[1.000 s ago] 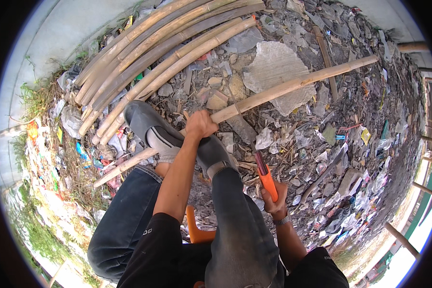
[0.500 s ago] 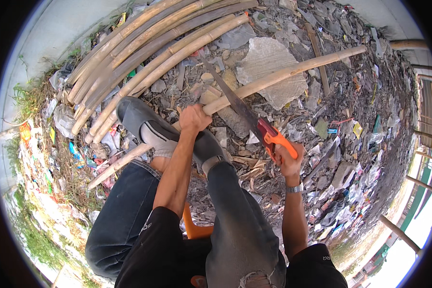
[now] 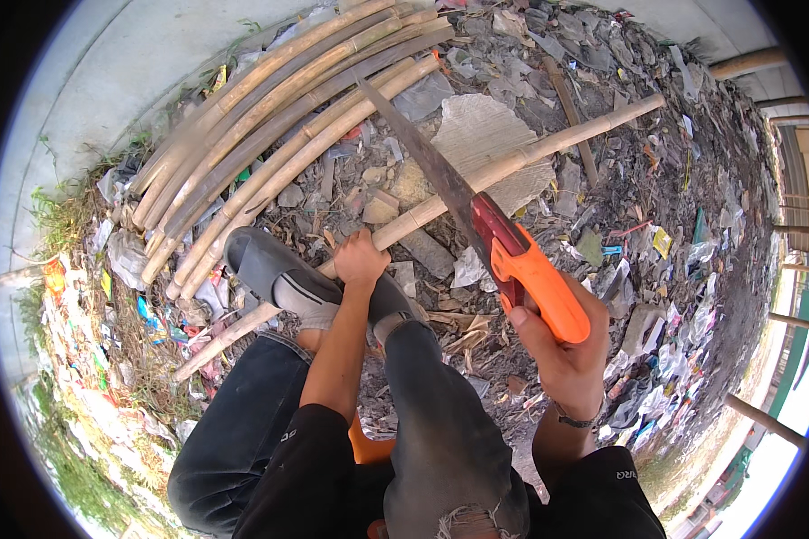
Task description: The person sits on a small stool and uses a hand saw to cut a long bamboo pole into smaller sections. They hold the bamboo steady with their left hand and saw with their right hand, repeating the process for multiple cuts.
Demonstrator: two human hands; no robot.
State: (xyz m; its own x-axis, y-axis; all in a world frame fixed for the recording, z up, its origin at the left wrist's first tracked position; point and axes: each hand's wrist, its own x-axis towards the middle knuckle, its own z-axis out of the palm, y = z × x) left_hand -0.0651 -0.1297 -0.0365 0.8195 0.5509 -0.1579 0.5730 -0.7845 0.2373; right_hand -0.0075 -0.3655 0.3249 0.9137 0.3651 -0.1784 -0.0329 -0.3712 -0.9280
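A long pale bamboo pole (image 3: 557, 144) slants from the lower left to the upper right, passing by my two grey shoes. My left hand (image 3: 360, 260) is closed round it, just beyond my feet. In my right hand (image 3: 566, 350) I hold a handsaw (image 3: 537, 278) by its orange and dark red handle. Its long, rusty, tapered blade points to the upper left and crosses over the pole in the picture. The saw looks larger and nearer than the pole; whether its teeth touch the bamboo I cannot tell.
Several bamboo poles (image 3: 301, 130) lie side by side at the far left. A rough concrete slab (image 3: 485, 130) lies behind the pole, with a thin wooden strip (image 3: 571, 117) beyond. Rubble and plastic litter cover the ground. A pale wall (image 3: 90, 90) bounds the far left; part of an orange seat (image 3: 368, 446) shows below me.
My right hand has lifted the saw up off the bamboo pole and nearer to me. My left hand keeps its grip on the pole. The whole view has shifted slightly.
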